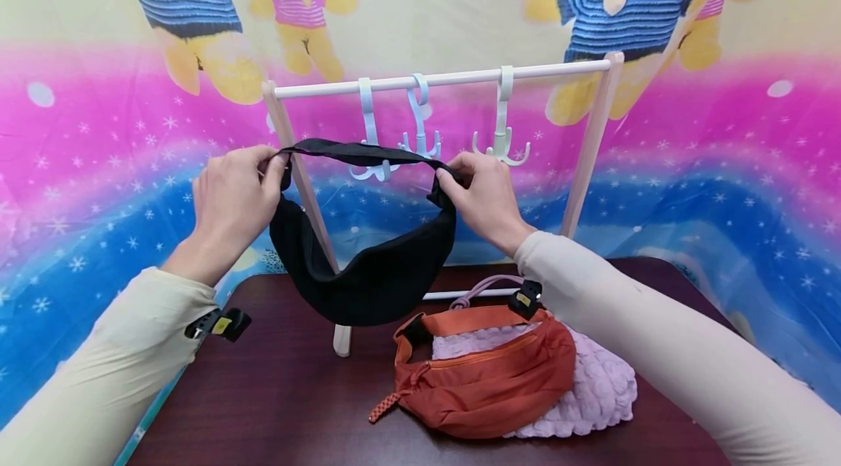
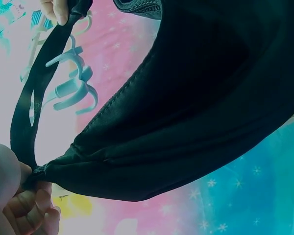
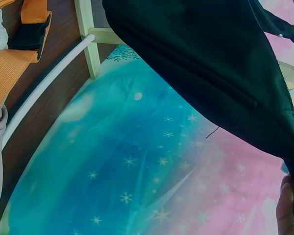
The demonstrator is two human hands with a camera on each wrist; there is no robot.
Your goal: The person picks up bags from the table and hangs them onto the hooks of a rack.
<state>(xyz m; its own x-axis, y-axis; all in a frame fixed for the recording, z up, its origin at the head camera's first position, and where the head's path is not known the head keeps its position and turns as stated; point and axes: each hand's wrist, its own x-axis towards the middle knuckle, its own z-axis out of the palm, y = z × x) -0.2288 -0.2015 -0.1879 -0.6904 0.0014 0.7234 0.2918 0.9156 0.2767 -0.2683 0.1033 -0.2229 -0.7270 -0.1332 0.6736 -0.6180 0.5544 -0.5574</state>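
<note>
A black bag (image 1: 368,280) with a strap hangs in the air between my two hands, in front of the wooden rack. At the strap's left end my left hand (image 1: 233,199) pinches it between thumb and fingers. My right hand (image 1: 485,196) grips the strap's other end, near the bag's right corner. Behind the strap, a pale blue hook (image 1: 368,115) hangs from the rack's bar (image 1: 447,79), partly covered by the strap. Another blue hook (image 1: 419,119) and a pale green hook (image 1: 502,123) hang beside it. The left wrist view shows the bag's zipper (image 2: 142,6) near the top.
On the dark wooden table (image 1: 263,393), a rust-orange waist bag (image 1: 493,386) lies on top of a pink textured bag (image 1: 604,386) with a cord (image 1: 486,283). The rack's post (image 1: 591,152) rises at right, before a printed curtain (image 1: 420,13).
</note>
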